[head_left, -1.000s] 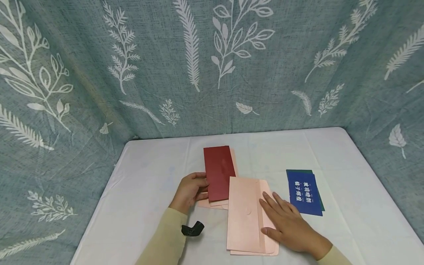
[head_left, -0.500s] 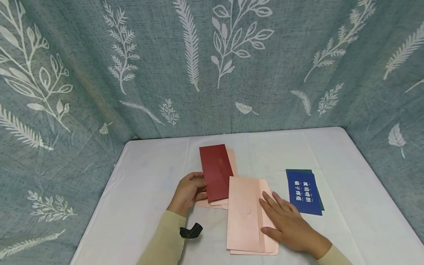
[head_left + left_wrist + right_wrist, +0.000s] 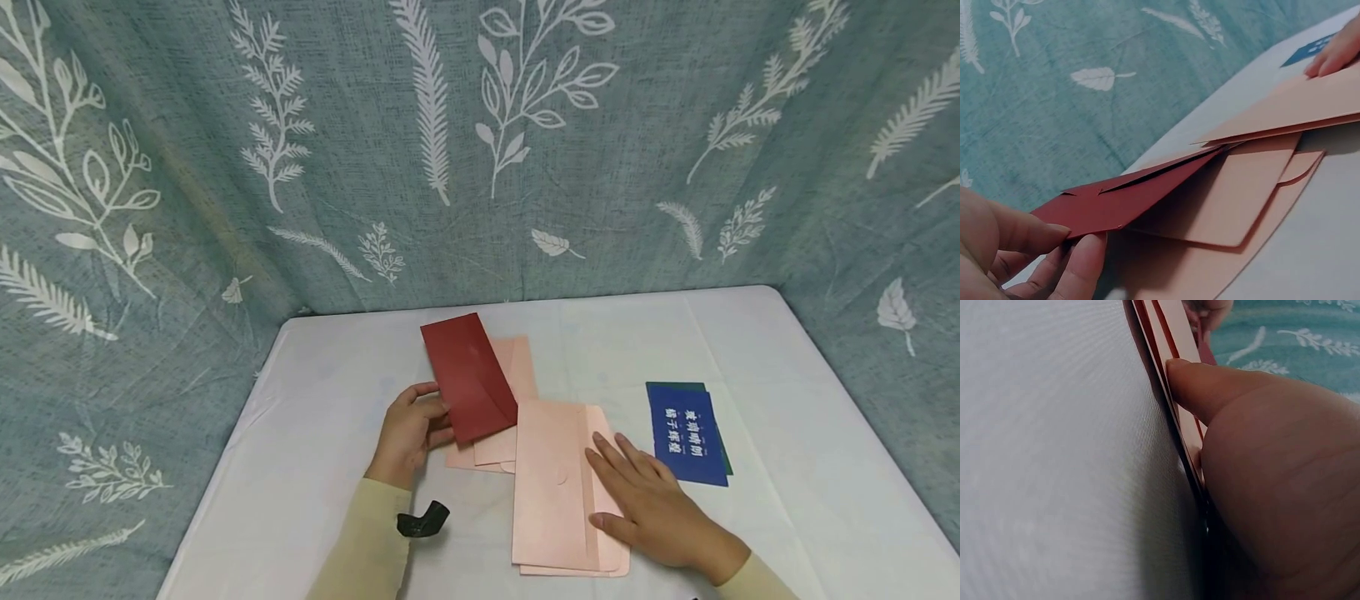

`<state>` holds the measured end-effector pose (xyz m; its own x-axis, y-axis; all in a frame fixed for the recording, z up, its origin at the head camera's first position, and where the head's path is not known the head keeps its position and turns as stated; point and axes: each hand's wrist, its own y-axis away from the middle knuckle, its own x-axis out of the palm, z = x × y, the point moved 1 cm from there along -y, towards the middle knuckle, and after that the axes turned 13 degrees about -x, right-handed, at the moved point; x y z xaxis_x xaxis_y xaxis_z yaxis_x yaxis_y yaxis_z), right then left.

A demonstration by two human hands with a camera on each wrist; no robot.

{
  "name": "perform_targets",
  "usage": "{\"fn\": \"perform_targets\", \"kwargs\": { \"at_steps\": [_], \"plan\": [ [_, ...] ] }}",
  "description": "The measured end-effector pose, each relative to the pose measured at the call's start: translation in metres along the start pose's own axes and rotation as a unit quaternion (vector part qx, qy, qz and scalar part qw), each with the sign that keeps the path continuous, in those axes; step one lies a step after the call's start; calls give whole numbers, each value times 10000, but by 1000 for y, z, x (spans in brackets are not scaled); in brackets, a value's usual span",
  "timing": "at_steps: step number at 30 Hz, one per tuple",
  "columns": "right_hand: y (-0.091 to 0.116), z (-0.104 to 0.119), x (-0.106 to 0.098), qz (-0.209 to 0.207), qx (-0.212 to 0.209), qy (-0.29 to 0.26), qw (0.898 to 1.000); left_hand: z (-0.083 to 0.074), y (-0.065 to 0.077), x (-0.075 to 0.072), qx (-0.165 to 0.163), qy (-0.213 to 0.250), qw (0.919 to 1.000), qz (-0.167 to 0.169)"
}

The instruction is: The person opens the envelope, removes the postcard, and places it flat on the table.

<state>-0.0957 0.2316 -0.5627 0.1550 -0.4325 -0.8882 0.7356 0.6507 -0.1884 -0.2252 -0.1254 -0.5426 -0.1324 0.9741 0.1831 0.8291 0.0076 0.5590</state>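
Pinched only along one edge by the left grip (image 3: 411,429), the red envelope (image 3: 468,379) toward the worktop's (image 3: 795,400) far edge could slip, or snag the pink envelopes (image 3: 551,492) under the spread right grip (image 3: 660,508).

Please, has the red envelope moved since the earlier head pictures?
Yes: the red envelope has shifted left in the head view, farther from the blue card lying on the table.

Two hands (image 3: 408,429), one red envelope (image 3: 468,379), at least four pink envelopes (image 3: 551,508), one blue card (image 3: 690,454), one green card (image 3: 725,460) and one table (image 3: 825,517) can be counted.
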Motion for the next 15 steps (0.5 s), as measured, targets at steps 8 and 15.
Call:
{"fn": "perform_targets", "kwargs": {
  "at_steps": [8,15],
  "plan": [
    [-1,1,-2,50,28,-65,10000,-5,2,-13,115,210,9997,-88],
    [-1,2,-3,111,94,-72,9999,-8,6,-14,144,237,9996,14]
  ]
}}
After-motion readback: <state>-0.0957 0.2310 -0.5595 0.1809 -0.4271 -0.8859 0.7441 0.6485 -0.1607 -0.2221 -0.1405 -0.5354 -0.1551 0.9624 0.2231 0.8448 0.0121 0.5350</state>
